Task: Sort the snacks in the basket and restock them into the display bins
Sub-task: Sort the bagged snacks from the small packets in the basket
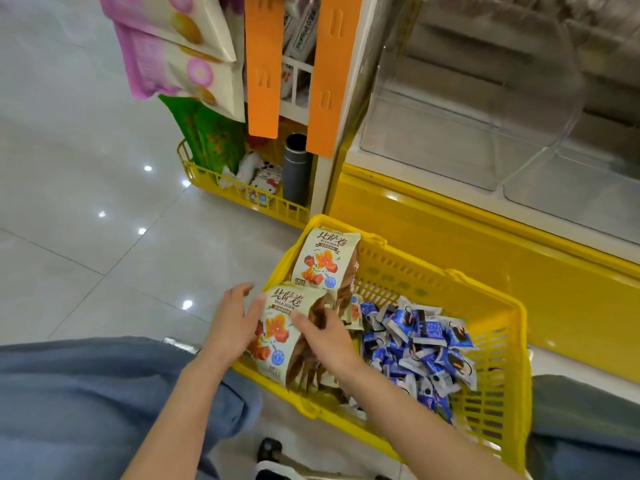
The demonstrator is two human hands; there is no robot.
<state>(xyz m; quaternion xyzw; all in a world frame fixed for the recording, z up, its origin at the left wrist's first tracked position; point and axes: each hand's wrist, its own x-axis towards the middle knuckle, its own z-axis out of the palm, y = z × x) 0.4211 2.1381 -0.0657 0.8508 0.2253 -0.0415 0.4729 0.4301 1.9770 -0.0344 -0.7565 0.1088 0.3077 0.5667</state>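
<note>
Down on the pale tiled floor, the yellow basket (415, 268) sits near the clear display bins (450, 140), which lie far right. Both hands hold a bundle of cream snack packs (277, 334) upright in the basket's near-left corner. The left hand (232, 323) presses its thumb on the front face, fingers loosely spread at the left edge. The right hand (329, 337) curls its fingers over the brown side edges. A second bundle (323, 261) stands in the far-left corner, and blue packets (422, 344) heap to the right.
</note>
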